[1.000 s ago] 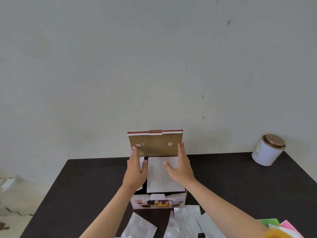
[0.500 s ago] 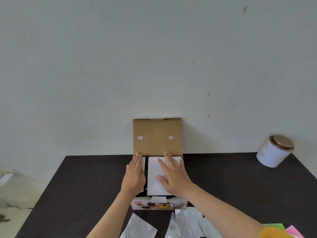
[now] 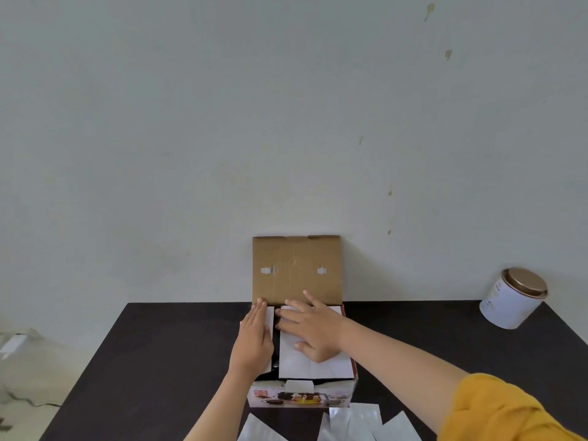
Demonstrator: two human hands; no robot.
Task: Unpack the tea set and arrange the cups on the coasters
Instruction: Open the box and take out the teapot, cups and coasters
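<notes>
The tea set box [image 3: 302, 396] stands on the dark table [image 3: 165, 361] near the middle, its printed front facing me. Its brown cardboard lid [image 3: 296, 268] is swung up and leans back toward the wall. Inside, white paper flaps [image 3: 315, 364] cover the contents, so no cups show. My left hand [image 3: 253, 340] lies flat on the narrow left flap with straight fingers. My right hand [image 3: 310, 329] rests spread on the wide right flap. A dark gap runs between the two flaps.
Several silvery white sachets [image 3: 353, 423] lie on the table in front of the box. A white tin with a bronze lid [image 3: 514, 302] stands at the far right corner. The wall is right behind the box. Clutter lies on the floor at left.
The lid went from held half-up to fully open against the wall. Both hands let go of it and came down onto the white flaps inside the box.
</notes>
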